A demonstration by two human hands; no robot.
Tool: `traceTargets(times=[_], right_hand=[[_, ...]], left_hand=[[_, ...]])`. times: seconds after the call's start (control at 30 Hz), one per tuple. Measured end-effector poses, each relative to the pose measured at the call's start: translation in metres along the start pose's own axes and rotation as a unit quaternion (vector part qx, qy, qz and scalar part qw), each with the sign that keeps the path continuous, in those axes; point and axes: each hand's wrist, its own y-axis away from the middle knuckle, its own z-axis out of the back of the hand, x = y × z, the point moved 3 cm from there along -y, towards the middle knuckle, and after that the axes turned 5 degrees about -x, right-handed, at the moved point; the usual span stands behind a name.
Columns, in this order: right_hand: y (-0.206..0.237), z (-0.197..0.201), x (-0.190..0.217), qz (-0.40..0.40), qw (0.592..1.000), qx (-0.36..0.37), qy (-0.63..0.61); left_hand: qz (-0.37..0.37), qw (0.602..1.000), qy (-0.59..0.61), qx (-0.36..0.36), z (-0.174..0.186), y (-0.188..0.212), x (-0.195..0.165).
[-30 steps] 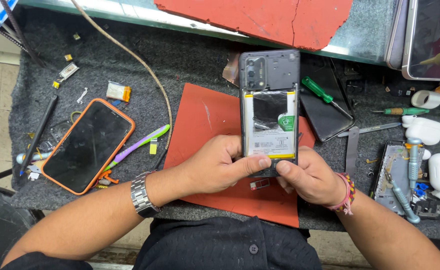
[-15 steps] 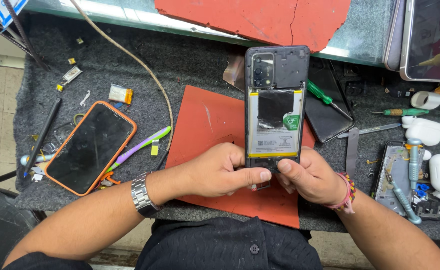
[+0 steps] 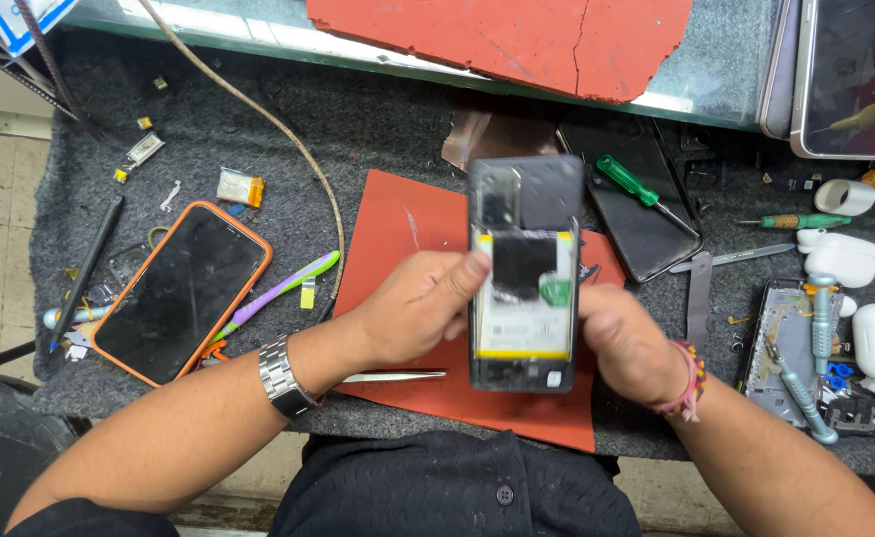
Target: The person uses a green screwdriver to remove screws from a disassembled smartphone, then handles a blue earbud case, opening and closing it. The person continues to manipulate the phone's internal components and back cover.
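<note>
I hold an opened dark phone above a red mat, its back cover off and its battery showing. My left hand grips the phone's left edge with fingers at the upper battery. My right hand clasps the right edge lower down. The phone looks slightly blurred. A watch is on my left wrist, a beaded band on my right.
A black phone in an orange case lies at the left on the grey felt. A purple-green pry tool, metal tweezers, green screwdrivers, a dark phone panel, white earbud cases and small parts lie around.
The phone has risen toward me off the mat. My left hand moved up its left side and my right hand shifted along the right edge.
</note>
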Motion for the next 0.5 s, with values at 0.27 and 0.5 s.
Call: traceTargets(times=[0.27, 0.5], right_hand=[[0.012, 0.003, -0.011, -0.051, 0.993, -0.1, -0.026], [0.012, -0.014, -0.005, -0.047, 0.998, 0.022, 0.019]], left_hand=[[-0.002, 0.999, -0.043, 0.031, -0.01, 0.004, 0.004], [-0.038, 0.998, 0.027, -0.052, 0.003, 0.006, -0.006]])
